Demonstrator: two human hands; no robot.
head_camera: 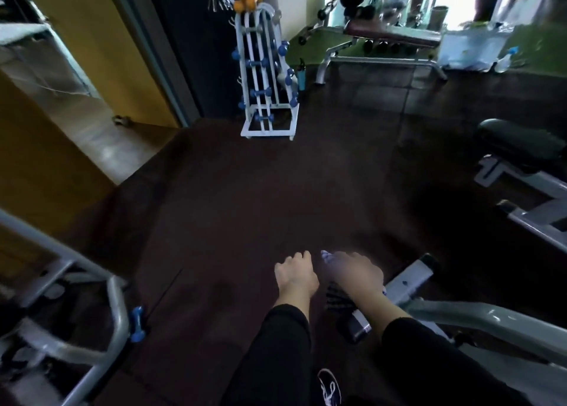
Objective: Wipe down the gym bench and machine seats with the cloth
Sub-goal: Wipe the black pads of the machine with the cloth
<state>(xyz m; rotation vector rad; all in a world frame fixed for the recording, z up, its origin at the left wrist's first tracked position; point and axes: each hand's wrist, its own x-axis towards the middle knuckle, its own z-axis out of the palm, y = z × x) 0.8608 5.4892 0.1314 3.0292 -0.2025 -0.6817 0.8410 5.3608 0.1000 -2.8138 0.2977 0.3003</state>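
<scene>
Now I see both hands low over the dark floor, between machines.
My right hand (352,270) clenches the striped cloth (337,300), which trails under the wrist; my left hand (294,275) hangs loose, fingers relaxed, grasping nothing. A bench (392,33) stands far ahead.

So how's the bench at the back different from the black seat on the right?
The bench has a long, flat, reddish-brown pad; the seat is short, rounded and black. The bench stands far off by the bright window; the seat is nearer, in shadow at the right edge. Both are padded and sit on pale grey metal frames.
</scene>
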